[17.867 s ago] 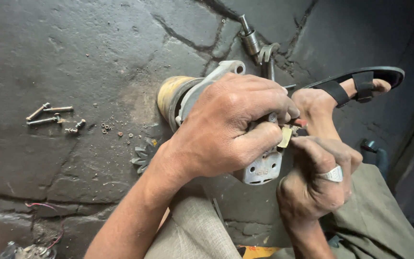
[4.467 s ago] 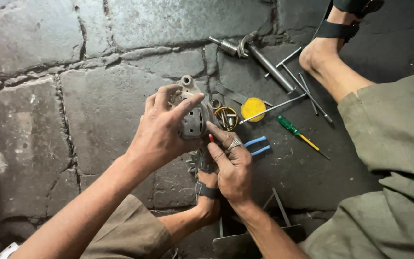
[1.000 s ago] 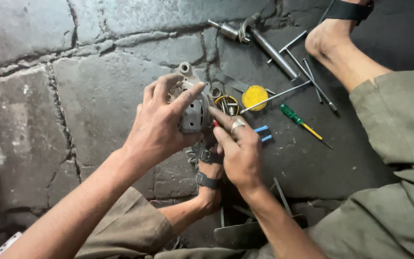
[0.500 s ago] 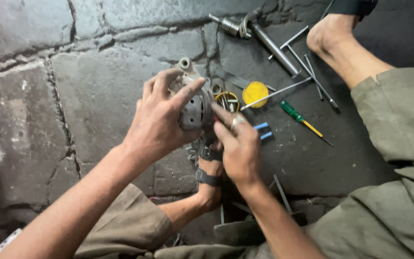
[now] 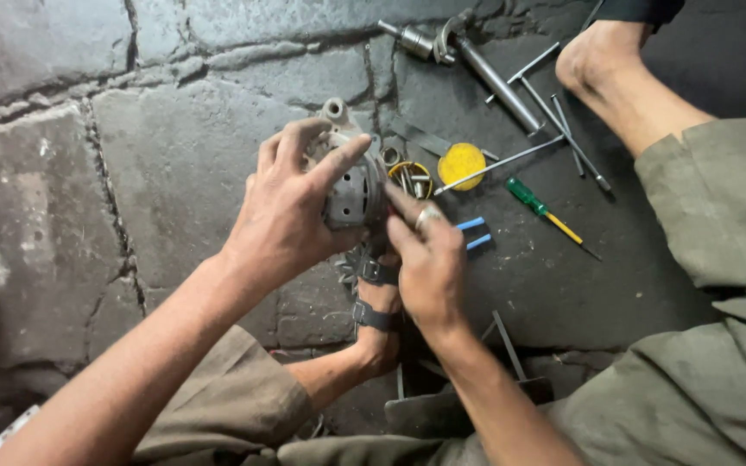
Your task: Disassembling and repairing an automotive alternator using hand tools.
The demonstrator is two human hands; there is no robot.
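Grey cast metal, dull and greasy, makes up the slotted round housing [image 5: 351,185] held up over a cracked stone floor [image 5: 166,155] in the head view, a little above and left of the picture's middle. The left hand [image 5: 291,216] comes in from seven o'clock and wraps the housing from its left side, fingers curled over the top and the thumb laid across the slotted face, so the grasp is closed firmly around the part. The right hand [image 5: 425,263], entering from five o'clock, sits just at four o'clock of the housing with a ring on one finger; its fingertips are pressed against the housing's right edge, pinched close together, but whether they hold some small piece there I cannot tell. Directly below the hands, at six o'clock, a foot in a strapped sandal [image 5: 373,293] rests on the floor. At two o'clock of the housing lie a yellow round lid [image 5: 461,166] and a small ring of metal bits [image 5: 407,177], touching or nearly so. Further toward three o'clock is a green-handled screwdriver [image 5: 541,207], and beside the right hand two blue handle tips [image 5: 474,233] poke out. At one o'clock long steel rods and a heavy wrench [image 5: 494,78] lie near the other bare foot [image 5: 602,56].
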